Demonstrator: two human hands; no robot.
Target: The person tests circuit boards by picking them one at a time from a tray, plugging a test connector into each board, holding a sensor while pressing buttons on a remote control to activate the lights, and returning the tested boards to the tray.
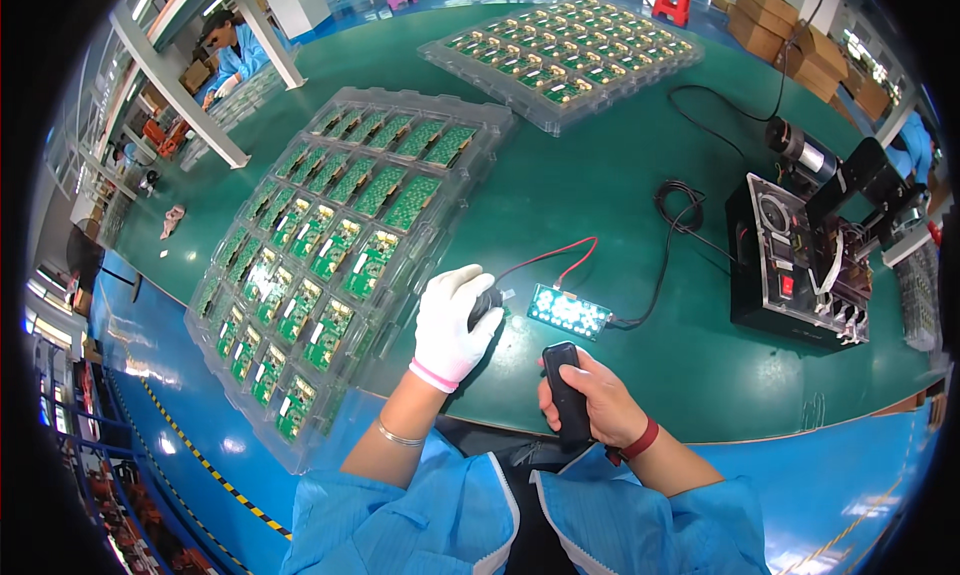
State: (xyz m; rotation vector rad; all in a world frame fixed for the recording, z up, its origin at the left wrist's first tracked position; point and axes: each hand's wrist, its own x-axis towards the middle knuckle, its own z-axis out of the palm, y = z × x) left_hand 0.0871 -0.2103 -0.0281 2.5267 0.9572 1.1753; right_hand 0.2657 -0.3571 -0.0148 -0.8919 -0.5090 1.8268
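My left hand (452,320), in a white glove, is closed round a small dark object (486,306) whose kind I cannot make out; a small pale tip shows beside it. Bare, my right hand (600,403) grips a black remote-like handheld device (568,395), the thumb lying on its upper face. Just beyond both hands, a small panel of lit white lights (569,311) lies on the green table. Red and dark wires (572,245) loop from the panel toward my left hand, and a black cable (655,295) leaves its right end.
A clear plastic tray (480,135) of green circuit boards lies at left, overhanging the near table edge. Another board tray (548,117) lies farther back. On the right stands an open black machine (752,265) with a motor and red switch. A coiled cable (680,207) lies between.
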